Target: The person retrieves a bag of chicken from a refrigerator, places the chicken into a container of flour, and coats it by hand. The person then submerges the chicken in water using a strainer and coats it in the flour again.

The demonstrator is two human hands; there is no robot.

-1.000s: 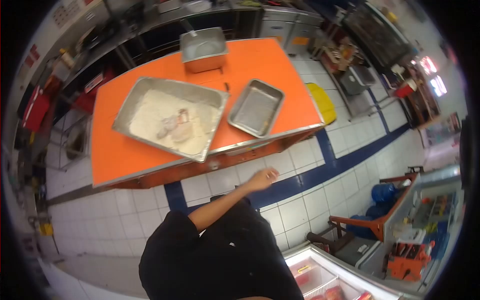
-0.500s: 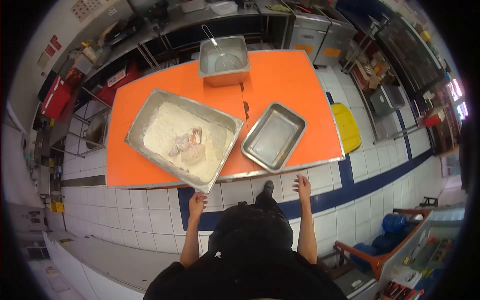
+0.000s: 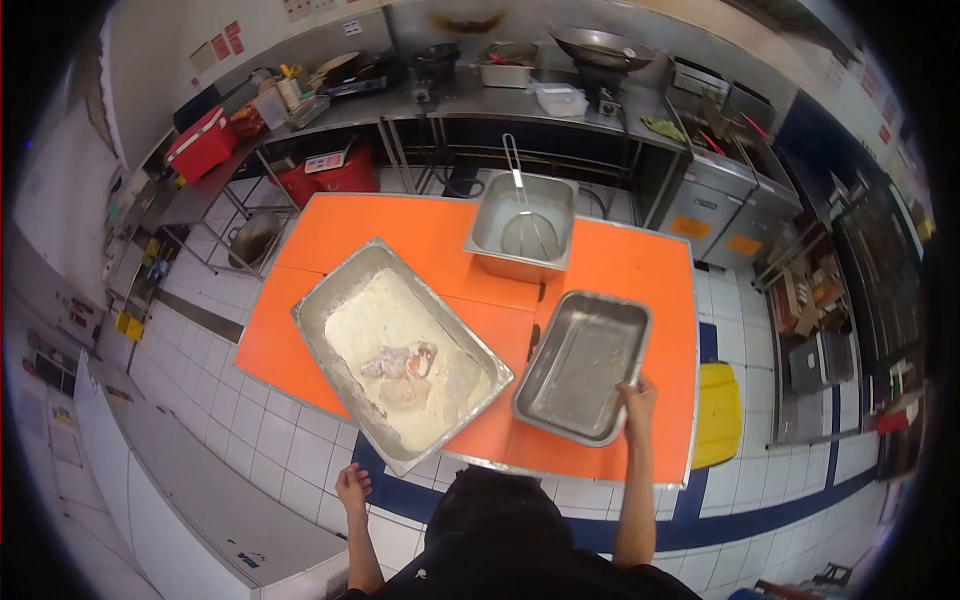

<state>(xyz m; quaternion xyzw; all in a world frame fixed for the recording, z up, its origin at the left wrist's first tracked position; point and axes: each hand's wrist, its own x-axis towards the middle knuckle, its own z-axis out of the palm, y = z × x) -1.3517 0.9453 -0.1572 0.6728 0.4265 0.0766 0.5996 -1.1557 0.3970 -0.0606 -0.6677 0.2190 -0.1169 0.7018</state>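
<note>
Metal tray (image 3: 582, 365) partly hidden by right hand (image 3: 638, 404), black shirt (image 3: 505, 570) cut off below

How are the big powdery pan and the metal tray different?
The powdery pan is bigger than the metal tray. Pale powder covers much of the pan; the tray shows bare metal inside. The right hand touches the tray, while no hand touches the pan. Both are rectangular metal containers.

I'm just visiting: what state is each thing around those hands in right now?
Left hand: empty, off the table.
Right hand: gripping the tray's rim.
Tray: no food in it, flat on the table.
Large pan: uncovered, holding flour.
Meat: lying on the flour, partly coated.
Deep pan: uncovered; contents unclear.
Wire tool: leaning inside the deep pan, handle up.
</note>
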